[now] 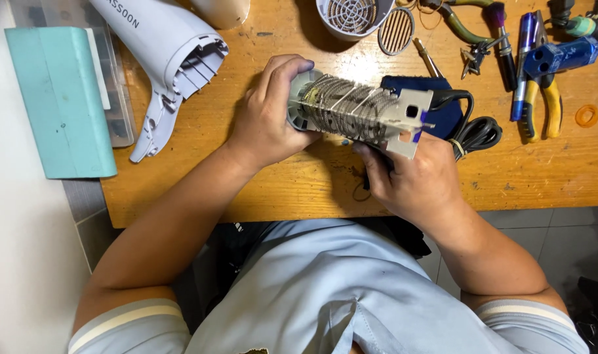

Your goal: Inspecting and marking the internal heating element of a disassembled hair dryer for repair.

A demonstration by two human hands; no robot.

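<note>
A hair dryer heating element (355, 111), grey mica plates wound with wire coils, is held level above the wooden table (246, 177). My left hand (269, 115) grips its round fan end. My right hand (414, 180) holds the other end from below, fingers curled under the plates. A black power cord (473, 134) trails from that end and lies coiled on the table. The empty white dryer shell (171, 49) lies at the upper left, apart from both hands.
A teal box (59, 101) sits at the left table edge beside a clear plastic case. A white grille cap (351, 16) and a loose round grille (396, 31) lie at the back. Pliers (541, 98), a blue tool (561, 56) and screwdrivers lie at right.
</note>
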